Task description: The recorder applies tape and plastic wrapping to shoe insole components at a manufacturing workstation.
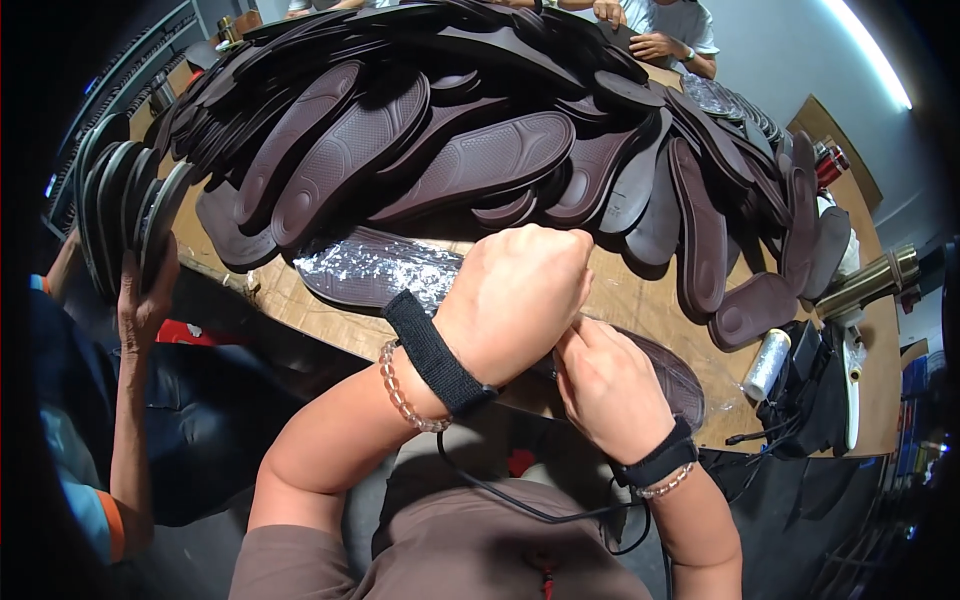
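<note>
My left hand (515,290) is closed in a fist above the near edge of the wooden table. Just to its right and a little nearer, my right hand (615,385) has its fingers pressed together against the left one; whatever they grip is hidden. Under and left of my left hand lies a dark brown insole (345,270) with shiny clear film on it. Another dark insole end (675,375), glossy as if under film, shows beyond my right hand. My hands hide the stretch between these two. Black straps and bead bracelets circle both wrists.
A large heap of brown shoe insoles (480,160) covers the table (270,295). On the right are a film roll (768,365), a black bag (805,390) and a brass-coloured cylinder (870,285). At left, a person's hands hold several insoles (130,210); another person's hands (655,45) show behind the heap.
</note>
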### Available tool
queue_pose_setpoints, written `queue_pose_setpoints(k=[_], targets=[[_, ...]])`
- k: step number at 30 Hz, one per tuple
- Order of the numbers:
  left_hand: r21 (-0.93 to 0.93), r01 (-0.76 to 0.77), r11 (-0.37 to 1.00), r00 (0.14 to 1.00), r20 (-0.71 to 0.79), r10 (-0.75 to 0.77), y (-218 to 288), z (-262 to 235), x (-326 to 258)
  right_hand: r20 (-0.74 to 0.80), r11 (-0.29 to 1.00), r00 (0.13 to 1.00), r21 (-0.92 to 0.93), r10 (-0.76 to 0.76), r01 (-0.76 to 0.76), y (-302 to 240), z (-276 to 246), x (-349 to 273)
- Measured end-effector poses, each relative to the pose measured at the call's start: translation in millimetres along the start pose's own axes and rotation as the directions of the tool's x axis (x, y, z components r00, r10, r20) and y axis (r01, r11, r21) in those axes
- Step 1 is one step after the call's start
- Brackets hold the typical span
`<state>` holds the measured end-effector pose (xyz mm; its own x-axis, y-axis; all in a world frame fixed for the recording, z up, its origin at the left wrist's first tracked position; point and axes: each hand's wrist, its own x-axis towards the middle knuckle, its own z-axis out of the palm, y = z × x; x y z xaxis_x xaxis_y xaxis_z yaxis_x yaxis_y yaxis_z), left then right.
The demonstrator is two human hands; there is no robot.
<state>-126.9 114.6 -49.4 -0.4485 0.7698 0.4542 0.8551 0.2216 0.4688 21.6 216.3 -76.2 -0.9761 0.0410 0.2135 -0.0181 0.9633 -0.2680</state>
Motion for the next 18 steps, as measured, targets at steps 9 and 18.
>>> queue_pose_setpoints(k=[9, 18], targets=[[0.002, -0.028, 1.000, 0.999, 0.045, 0.028, 0.7, -9.6, -14.5, -0.144, 0.992, 0.989, 0.114, -0.028, 0.045, 8.7, -35.1, -23.6], [0.012, 0.009, 1.000, 0.998, 0.055, -0.009, 5.4, -13.1, -13.5, -0.179, 0.864, 0.863, -0.102, 0.473, -0.494, 75.4, -96.0, -90.7]])
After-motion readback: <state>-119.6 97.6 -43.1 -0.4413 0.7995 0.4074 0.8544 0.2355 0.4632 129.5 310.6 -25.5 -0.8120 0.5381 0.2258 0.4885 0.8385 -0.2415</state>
